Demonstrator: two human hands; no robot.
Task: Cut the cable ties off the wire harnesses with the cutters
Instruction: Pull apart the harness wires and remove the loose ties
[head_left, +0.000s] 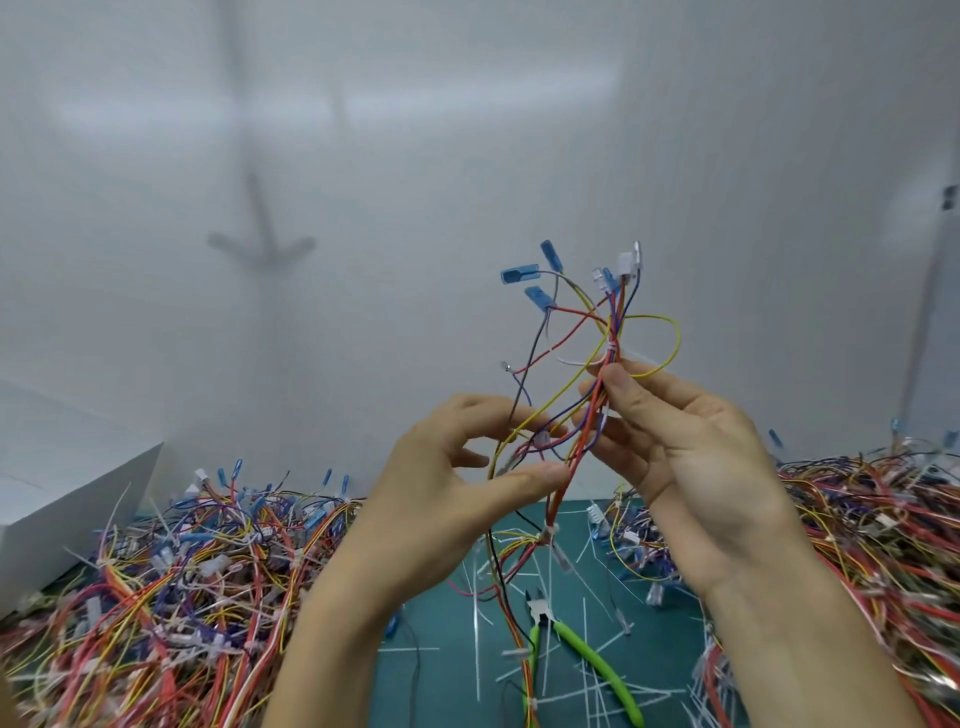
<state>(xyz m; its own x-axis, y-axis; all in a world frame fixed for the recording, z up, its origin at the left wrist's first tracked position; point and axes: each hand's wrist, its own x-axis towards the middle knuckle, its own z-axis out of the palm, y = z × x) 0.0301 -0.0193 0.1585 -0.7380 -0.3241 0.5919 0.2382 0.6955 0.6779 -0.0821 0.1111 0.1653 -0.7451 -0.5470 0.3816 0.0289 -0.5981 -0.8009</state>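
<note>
Between wire heaps, cutters on mat, harness perhaps trailing across them.

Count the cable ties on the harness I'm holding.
2 on the harness: one cable tie above the right hand, one below the left hand; hands may hide others.

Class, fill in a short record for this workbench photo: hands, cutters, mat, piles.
Right hand: pinches the harness, held up
Left hand: pinches its lower wires
Cable tie: on harness above right thumb
Cutters: lying on mat, untouched
Mat: strewn with cut ties
Piles: harnesses heaped left and right
</note>
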